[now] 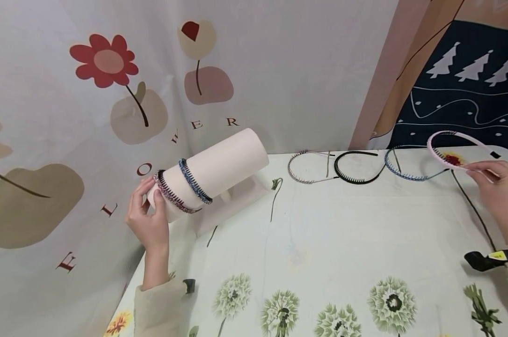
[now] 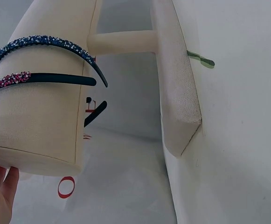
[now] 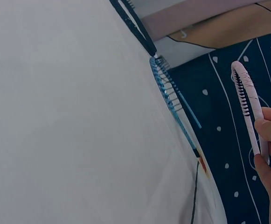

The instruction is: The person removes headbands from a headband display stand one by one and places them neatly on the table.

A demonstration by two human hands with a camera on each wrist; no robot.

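Observation:
A cream headband stand (image 1: 237,157) has a padded roll on a short post above a flat base. My left hand (image 1: 148,217) holds the near left end of the roll, fingertips at its rim in the left wrist view. Round the roll sit a pink-and-black beaded headband (image 1: 171,196) and, farther along, a blue beaded headband (image 1: 193,181). My right hand (image 1: 500,192) pinches one end of a pale pink toothed headband (image 1: 470,135) between thumb and fingers, held up at the right. Below and left of it, a light blue toothed headband (image 1: 405,175) lies on the table.
Along the table's far edge also lie a black toothed headband (image 1: 357,180) and a greyish-pink one (image 1: 298,179). The tablecloth (image 1: 321,224) bears printed dandelions. Behind stand a flower-printed cloth (image 1: 300,70) and a dark blue tree-patterned one (image 1: 447,103).

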